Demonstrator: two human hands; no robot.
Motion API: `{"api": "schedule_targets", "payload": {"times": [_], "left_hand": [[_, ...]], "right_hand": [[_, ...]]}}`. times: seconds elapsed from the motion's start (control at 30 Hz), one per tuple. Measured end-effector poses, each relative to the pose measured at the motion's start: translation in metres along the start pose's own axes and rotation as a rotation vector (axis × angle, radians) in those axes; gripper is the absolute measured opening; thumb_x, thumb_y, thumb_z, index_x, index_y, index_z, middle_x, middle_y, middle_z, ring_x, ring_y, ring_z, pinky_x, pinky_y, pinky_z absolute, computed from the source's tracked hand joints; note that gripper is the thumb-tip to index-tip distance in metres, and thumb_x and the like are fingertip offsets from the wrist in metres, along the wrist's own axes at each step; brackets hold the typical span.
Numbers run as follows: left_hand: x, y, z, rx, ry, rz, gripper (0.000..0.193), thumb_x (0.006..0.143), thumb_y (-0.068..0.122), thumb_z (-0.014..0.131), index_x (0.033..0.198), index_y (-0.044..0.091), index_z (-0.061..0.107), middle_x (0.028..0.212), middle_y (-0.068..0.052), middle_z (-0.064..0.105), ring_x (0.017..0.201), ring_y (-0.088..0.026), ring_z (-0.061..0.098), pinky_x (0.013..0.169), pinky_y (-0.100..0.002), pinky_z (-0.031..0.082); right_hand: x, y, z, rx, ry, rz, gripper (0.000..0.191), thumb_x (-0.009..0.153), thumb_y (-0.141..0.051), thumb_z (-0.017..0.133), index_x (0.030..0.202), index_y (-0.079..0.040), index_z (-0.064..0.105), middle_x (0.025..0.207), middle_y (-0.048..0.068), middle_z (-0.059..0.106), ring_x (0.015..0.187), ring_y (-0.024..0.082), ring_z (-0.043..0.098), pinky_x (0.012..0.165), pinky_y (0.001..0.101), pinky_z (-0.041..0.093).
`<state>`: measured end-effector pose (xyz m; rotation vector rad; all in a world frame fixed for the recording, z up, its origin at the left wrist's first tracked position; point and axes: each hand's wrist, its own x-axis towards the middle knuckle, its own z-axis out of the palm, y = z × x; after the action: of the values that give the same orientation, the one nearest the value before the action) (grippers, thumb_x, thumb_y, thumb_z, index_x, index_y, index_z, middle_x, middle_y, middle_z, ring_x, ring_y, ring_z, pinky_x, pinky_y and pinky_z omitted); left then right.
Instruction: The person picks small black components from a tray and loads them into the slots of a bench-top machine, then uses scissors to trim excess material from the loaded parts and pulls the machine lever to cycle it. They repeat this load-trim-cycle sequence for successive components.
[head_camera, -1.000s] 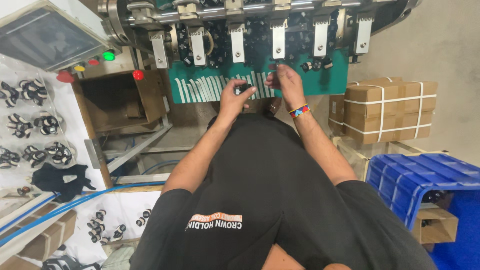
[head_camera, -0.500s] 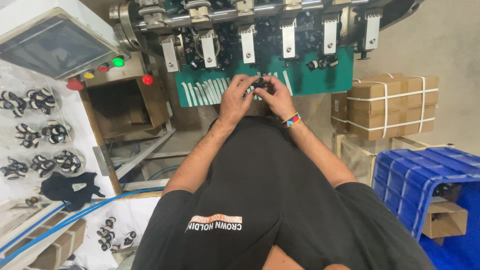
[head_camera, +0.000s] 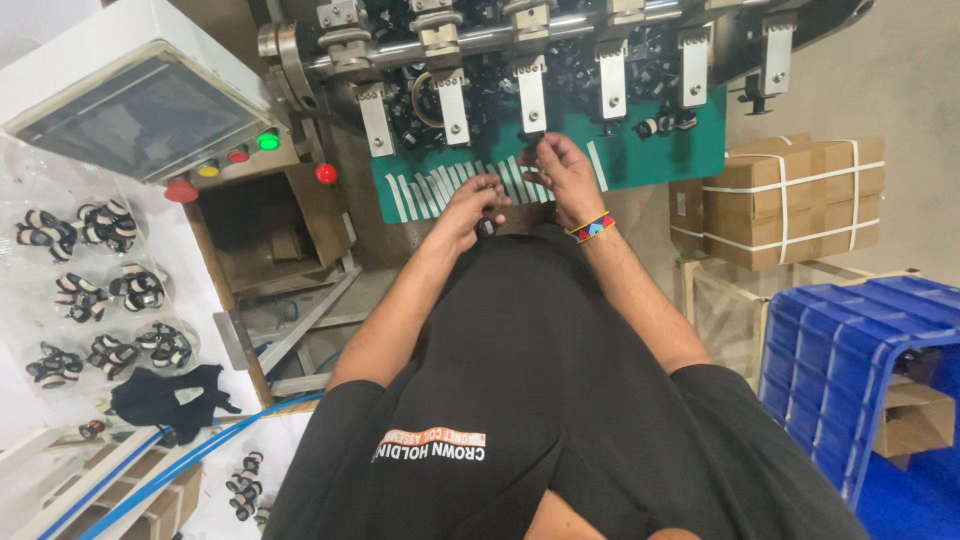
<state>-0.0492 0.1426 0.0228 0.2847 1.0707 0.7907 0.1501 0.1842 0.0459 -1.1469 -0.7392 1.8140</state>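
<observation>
While I watch from above, my right hand (head_camera: 562, 168) reaches to the upper middle of the frame, fingers pinched narrow on a small black part (head_camera: 531, 137) just under one of the metal clamps (head_camera: 531, 92). My left hand (head_camera: 470, 208) sits lower and to the left, curled loosely around another small dark piece (head_camera: 487, 226); how tightly, I cannot tell. Both grips rest over the green mat (head_camera: 640, 155), smooth and flat, with white strips (head_camera: 440, 188) fanned across it. More glossy black parts lie heaped behind the clamps. A beaded wristband (head_camera: 592, 227) circles the right wrist.
</observation>
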Motion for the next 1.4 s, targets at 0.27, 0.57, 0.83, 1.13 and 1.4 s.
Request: {"api": "schedule_targets", "payload": {"times": [0.27,0.57,0.83,1.13,1.4], "left_hand": [[-0.024,0.006,-0.017,0.066,-0.041,-0.016,0.043,0.094,0.005,0.063,0.136,0.004,0.052,0.115,-0.018,0.072,0.083,-0.017,0.074,0.061,-0.028,0.056],[-0.058,0.050,-0.001,1.155,0.232,0.919,0.048,0.088,0.010,0.076,0.135,0.011,0.065,0.129,-0.010,0.065,0.091,-0.027,0.074,0.077,-0.034,0.060],[-0.045,0.034,-0.044,0.472,0.205,0.358,0.053,0.084,0.012,0.078,0.133,0.003,0.057,0.116,-0.011,0.064,0.070,-0.021,0.064,0.061,-0.038,0.054],[-0.049,-0.005,-0.108,-0.500,0.025,-0.192,0.028,0.092,0.007,0.064,0.119,0.001,0.058,0.104,-0.014,0.062,0.094,-0.025,0.069,0.090,-0.049,0.063],[-0.050,0.017,-0.110,-0.036,0.036,0.162,0.037,0.100,0.010,0.058,0.136,0.001,0.051,0.119,-0.015,0.062,0.099,-0.025,0.070,0.084,-0.037,0.062]], "right_hand": [[0.002,0.015,0.022,0.078,0.210,-0.044,0.035,0.105,-0.034,0.060,0.121,-0.003,0.058,0.103,0.011,0.071,0.093,0.021,0.072,0.085,0.0371,0.061],[-0.015,0.040,0.035,-0.471,-0.085,-0.092,0.038,0.100,-0.022,0.071,0.129,0.001,0.061,0.115,0.006,0.068,0.103,0.010,0.065,0.088,0.0279,0.054],[-0.002,0.057,0.067,-0.147,-0.080,0.015,0.029,0.104,-0.018,0.066,0.127,-0.002,0.061,0.111,0.005,0.070,0.101,0.011,0.067,0.089,0.0296,0.056],[0.010,0.041,0.088,-0.070,-0.071,0.018,0.027,0.106,-0.023,0.066,0.121,-0.002,0.061,0.106,0.006,0.073,0.101,0.015,0.071,0.085,0.0272,0.053],[0.006,0.041,0.097,-0.146,0.035,0.050,0.029,0.101,-0.025,0.070,0.120,-0.004,0.062,0.105,0.006,0.075,0.101,0.015,0.073,0.086,0.0277,0.055]]}}
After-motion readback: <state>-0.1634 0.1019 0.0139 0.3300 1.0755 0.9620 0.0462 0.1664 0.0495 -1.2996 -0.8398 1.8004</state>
